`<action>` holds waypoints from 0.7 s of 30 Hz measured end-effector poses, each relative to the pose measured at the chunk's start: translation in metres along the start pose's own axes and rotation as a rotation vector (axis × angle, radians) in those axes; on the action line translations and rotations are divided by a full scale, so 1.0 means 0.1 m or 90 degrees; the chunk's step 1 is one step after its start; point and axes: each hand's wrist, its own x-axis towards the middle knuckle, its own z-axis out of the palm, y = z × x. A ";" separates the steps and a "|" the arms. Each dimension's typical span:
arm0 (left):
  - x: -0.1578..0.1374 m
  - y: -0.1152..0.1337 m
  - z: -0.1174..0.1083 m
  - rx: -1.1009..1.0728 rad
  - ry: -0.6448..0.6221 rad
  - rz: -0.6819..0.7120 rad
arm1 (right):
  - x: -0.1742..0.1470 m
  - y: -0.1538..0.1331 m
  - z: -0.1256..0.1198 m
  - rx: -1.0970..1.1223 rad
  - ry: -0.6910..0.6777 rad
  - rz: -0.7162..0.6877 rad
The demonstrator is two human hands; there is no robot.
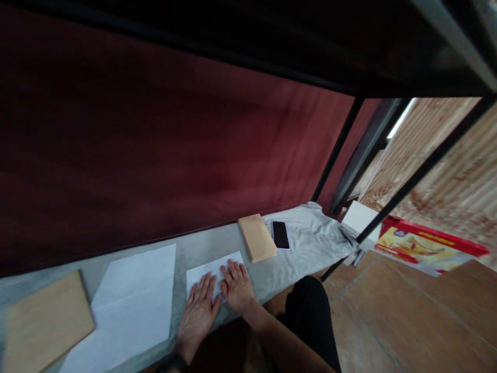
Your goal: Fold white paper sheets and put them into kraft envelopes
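Observation:
A folded sheet of white paper [197, 273] lies on the grey cloth-covered surface in front of me. My left hand [199, 311] rests flat on its left part, fingers stretched out and thumb apart. Beside it, my right hand [236, 287] is laid flat on the paper's right part, its fingers extended too. Both palms hide much of the sheet's lower half. To the left is a larger unfolded white sheet [134, 300] with crease lines across it. Just beyond my right hand sits a stack of brown envelopes [257, 238].
A smartphone [280, 235] lies right of the envelopes on the wrinkled grey cloth [310, 243]. At far left, a brown board or folder [48, 321] overlaps the large sheet. Black metal posts [337, 150] and a dark shelf overhead frame the space. A red-yellow box [427, 246] is on the tiled floor.

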 end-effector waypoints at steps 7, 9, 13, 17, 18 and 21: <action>-0.01 0.06 -0.06 -0.019 0.001 -0.025 | -0.01 0.00 0.03 -0.015 0.018 0.001; -0.01 0.06 -0.04 -0.021 0.005 -0.028 | -0.02 0.01 0.05 -0.010 0.025 -0.005; -0.03 0.05 -0.01 -0.021 0.007 -0.026 | -0.02 0.02 0.10 -0.007 0.037 -0.011; -0.03 0.05 -0.03 -0.026 0.005 -0.027 | -0.02 0.02 0.10 -0.012 0.037 -0.009; -0.03 0.06 -0.04 -0.028 0.004 -0.028 | -0.02 0.02 0.09 -0.016 0.036 -0.010; -0.03 0.08 -0.09 -0.039 0.001 -0.031 | -0.03 0.01 0.06 -0.036 0.027 -0.013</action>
